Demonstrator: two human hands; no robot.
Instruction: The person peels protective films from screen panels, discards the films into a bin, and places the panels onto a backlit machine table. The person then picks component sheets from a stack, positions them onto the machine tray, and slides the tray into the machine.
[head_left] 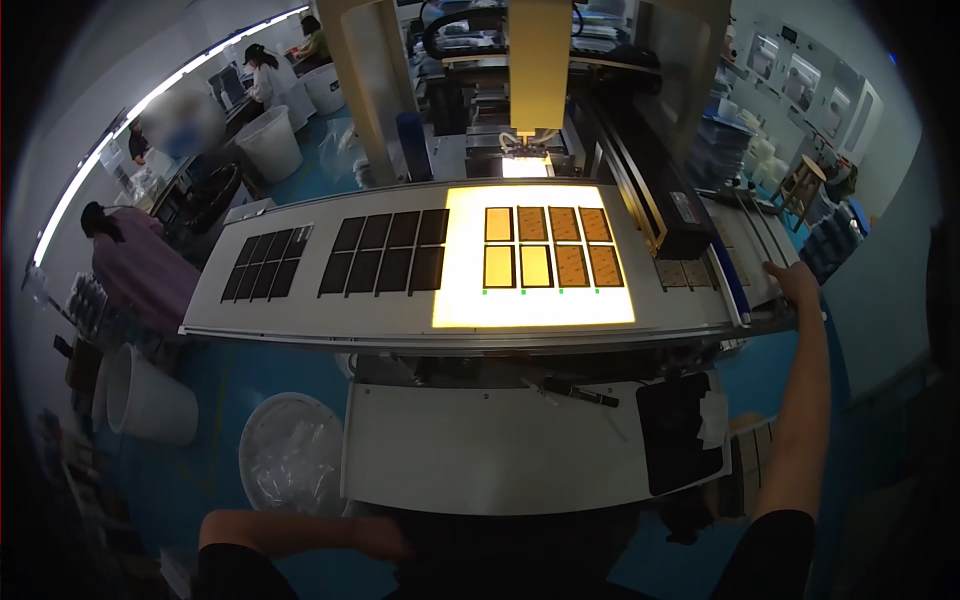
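Note:
At the right end of the machine's long table, my right hand (797, 284) is closed at the edge of a white sheet (762, 286), thumb on top and the other fingers mostly hidden. The sheet lies beside a blue-and-white bar (730, 275). Near my waist is my left hand (388, 540), dark and blurred, its fingers not distinguishable. On the table, a brightly lit yellow-white area (465, 300) surrounds a block of framed panels (572, 265), some yellow and some brown. Dark panel blocks (383, 250) lie further left.
A machine head (537, 80) hangs over the table, with a black rail (640, 180) to its right. The lower white shelf (480, 440) carries a black pen-like tool (580, 391) and a black pad (680, 440). Bins (150, 395) stand left; several people work behind.

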